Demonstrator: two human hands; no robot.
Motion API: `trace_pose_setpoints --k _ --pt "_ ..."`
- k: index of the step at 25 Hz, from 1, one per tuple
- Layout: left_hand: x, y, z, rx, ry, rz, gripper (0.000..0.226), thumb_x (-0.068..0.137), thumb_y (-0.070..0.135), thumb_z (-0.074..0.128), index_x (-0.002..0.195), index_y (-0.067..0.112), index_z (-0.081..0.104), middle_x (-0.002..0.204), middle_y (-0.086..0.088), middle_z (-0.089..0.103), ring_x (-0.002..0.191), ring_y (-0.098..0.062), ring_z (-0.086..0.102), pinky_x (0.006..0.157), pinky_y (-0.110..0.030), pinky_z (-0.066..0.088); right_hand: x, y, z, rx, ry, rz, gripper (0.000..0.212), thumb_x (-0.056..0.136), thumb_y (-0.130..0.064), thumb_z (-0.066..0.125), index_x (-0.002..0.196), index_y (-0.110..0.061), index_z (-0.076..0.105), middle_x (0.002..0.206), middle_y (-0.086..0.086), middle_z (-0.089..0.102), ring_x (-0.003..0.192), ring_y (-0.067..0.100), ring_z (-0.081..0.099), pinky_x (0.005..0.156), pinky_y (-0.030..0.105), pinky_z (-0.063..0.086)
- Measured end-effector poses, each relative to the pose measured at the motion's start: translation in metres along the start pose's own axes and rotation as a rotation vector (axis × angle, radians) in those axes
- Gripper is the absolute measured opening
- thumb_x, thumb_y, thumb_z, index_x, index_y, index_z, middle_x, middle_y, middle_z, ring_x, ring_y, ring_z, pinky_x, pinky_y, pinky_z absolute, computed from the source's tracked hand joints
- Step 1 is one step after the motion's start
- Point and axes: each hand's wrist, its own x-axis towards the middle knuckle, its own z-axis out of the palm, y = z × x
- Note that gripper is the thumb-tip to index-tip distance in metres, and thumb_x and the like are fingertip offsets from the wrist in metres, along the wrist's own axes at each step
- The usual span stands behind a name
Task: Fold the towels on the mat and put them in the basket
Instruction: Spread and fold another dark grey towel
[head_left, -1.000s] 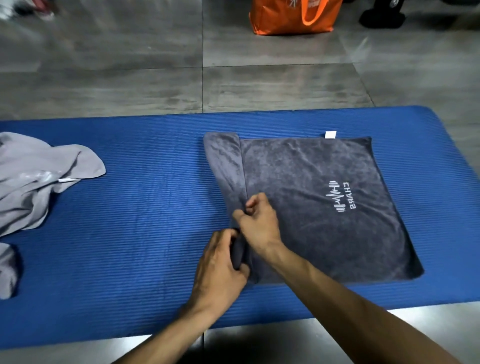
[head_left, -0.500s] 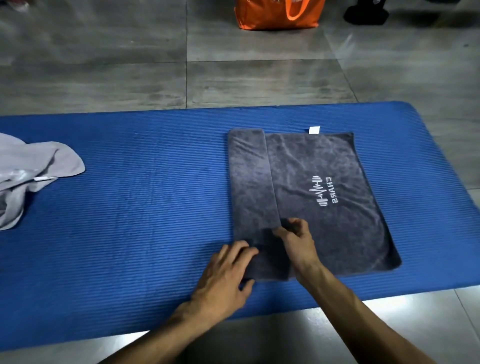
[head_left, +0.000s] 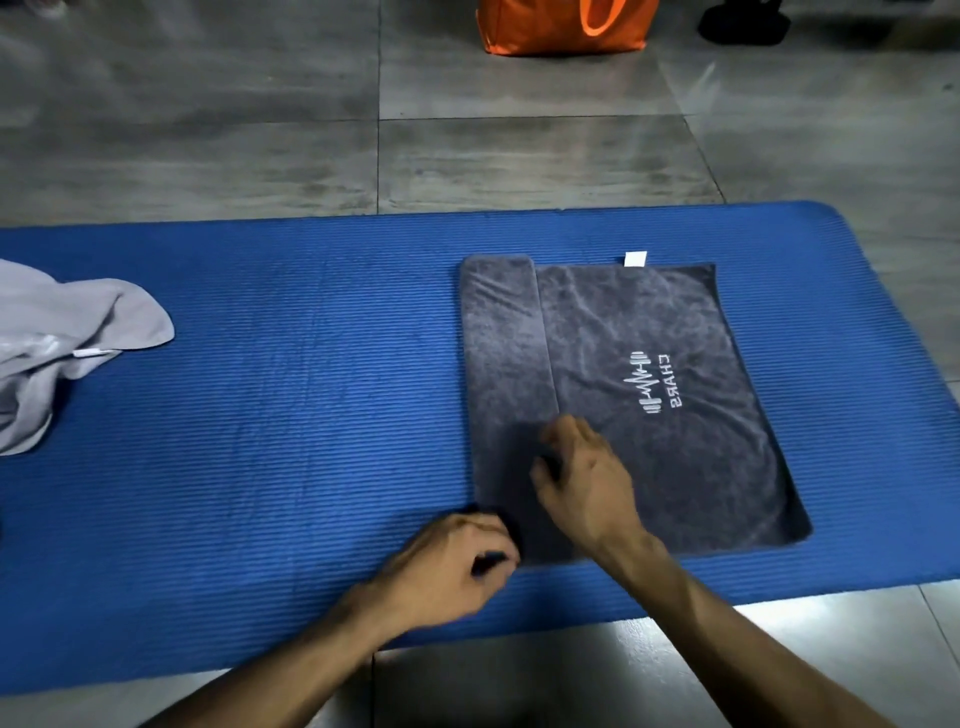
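- Two hands on the dark grey towel (head_left: 649, 395), both at its near left corner.
- left hand (head_left: 452, 566): fingers curled, pinching the towel's near left corner right at the edge; knuckles up, heel of the hand on the blue mat (head_left: 260, 415).
- right hand (head_left: 582, 483): lies on top of the towel just past the left hand, fingers bent, fingertips down by the edge of the folded strip. Whether it pinches cloth or only presses, cannot tell; the underside is hidden.
- Towel lies flat on the right half of the mat. A narrow strip (head_left: 504, 364) along its left side is folded over onto the top.
- Long axis runs near to far, leaning slightly left at the far end. White logo with lettering (head_left: 655, 382) faces up, turned sideways. White tag (head_left: 635, 258) sticks out at the far edge.
- light grey towel (head_left: 57, 338): crumpled at the mat's left end, well apart from the dark one, partly cut off by the frame.
- Grey tile floor (head_left: 519, 156) beyond the mat; orange bag (head_left: 561, 26) at the top edge, a black object (head_left: 743, 23) to its right, too cropped to identify.
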Motion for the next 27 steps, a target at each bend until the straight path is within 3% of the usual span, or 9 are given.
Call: trace_pose_setpoints --k 2,4,6,9,12,17,21,24,27 --pt "0.013 0.000 0.000 -0.119 0.264 -0.223 0.011 0.083 0.021 0.064 0.093 0.025 0.066 0.083 0.015 0.064 0.075 -0.001 0.059 0.074 -0.028 0.052 0.027 -0.021 0.005 0.001 -0.112 -0.051 0.019 0.083 -0.021 0.060 0.100 -0.015 0.055 0.096 0.004 0.066 0.090 0.030 0.064 0.071 0.035 0.048" --pt "0.027 0.002 0.000 -0.200 0.405 -0.534 0.023 0.081 0.022 0.069 0.099 0.028 0.055 0.085 0.011 0.064 0.079 -0.011 0.062 0.078 -0.033 0.051 0.054 -0.040 0.014 -0.103 -0.204 -0.052 0.025 0.090 -0.032 0.054 0.107 -0.014 0.055 0.105 0.007 0.067 0.099 0.030 0.064 0.075 0.035 0.048" --pt "0.038 -0.003 0.002 -0.285 0.391 -0.759 0.028 0.079 0.028 0.073 0.099 0.025 0.053 0.090 0.005 0.068 0.086 -0.017 0.064 0.082 -0.036 0.052 0.074 -0.056 0.020 -0.310 -0.324 -0.037 0.039 0.094 -0.043 0.052 0.114 -0.011 0.058 0.113 0.010 0.066 0.105 0.031 0.063 0.081 0.037 0.049" --pt "0.045 -0.012 0.002 -0.429 0.269 -0.833 0.024 0.074 0.037 0.072 0.092 0.021 0.070 0.090 0.004 0.075 0.089 -0.016 0.069 0.082 -0.038 0.055 0.086 -0.072 0.029 -0.442 -0.388 -0.025 0.032 0.093 -0.034 0.055 0.114 -0.011 0.062 0.115 0.008 0.066 0.105 0.029 0.064 0.082 0.039 0.053" --pt "0.040 -0.017 -0.011 -0.562 0.244 -0.850 0.026 0.070 0.035 0.067 0.091 0.021 0.073 0.089 0.006 0.075 0.088 -0.012 0.069 0.084 -0.037 0.055 0.084 -0.085 0.029 -0.345 -0.387 -0.033 0.033 0.092 -0.032 0.055 0.113 -0.008 0.062 0.115 0.011 0.065 0.107 0.031 0.062 0.085 0.037 0.050" --pt "-0.025 -0.029 -0.030 -0.564 0.373 -0.895 0.021 0.079 0.021 0.069 0.098 0.022 0.062 0.092 0.008 0.072 0.093 -0.010 0.066 0.083 -0.033 0.052 0.059 -0.128 0.047 -0.146 -0.427 -0.102 0.035 0.093 -0.036 0.051 0.114 -0.010 0.060 0.117 0.015 0.065 0.110 0.034 0.060 0.089 0.038 0.047" --pt "-0.069 -0.052 -0.047 -0.509 0.414 -0.913 0.046 0.064 0.030 0.069 0.106 0.026 0.053 0.095 0.001 0.068 0.092 -0.017 0.065 0.086 -0.043 0.053 0.038 -0.143 0.074 0.147 -0.514 -0.188 0.027 0.094 -0.026 0.048 0.118 -0.018 0.055 0.120 0.005 0.064 0.114 0.028 0.057 0.094 0.040 0.048" --pt "-0.075 -0.056 -0.047 -0.012 0.435 -0.654 0.061 0.070 0.036 0.065 0.128 0.026 0.048 0.117 0.000 0.057 0.106 -0.021 0.056 0.094 -0.039 0.047 0.011 -0.114 0.079 0.093 -0.378 -0.317 0.046 0.091 -0.024 0.037 0.136 -0.018 0.047 0.143 0.002 0.048 0.130 0.026 0.043 0.108 0.043 0.040" --pt "-0.069 -0.056 -0.036 0.553 0.223 -0.282 0.062 0.087 0.044 0.045 0.143 0.018 0.045 0.147 -0.007 0.044 0.132 -0.027 0.042 0.107 -0.042 0.033 -0.028 -0.050 0.078 -0.179 -0.292 -0.320 0.057 0.095 -0.033 0.030 0.150 -0.022 0.033 0.158 0.001 0.031 0.146 0.024 0.027 0.119 0.039 0.021"
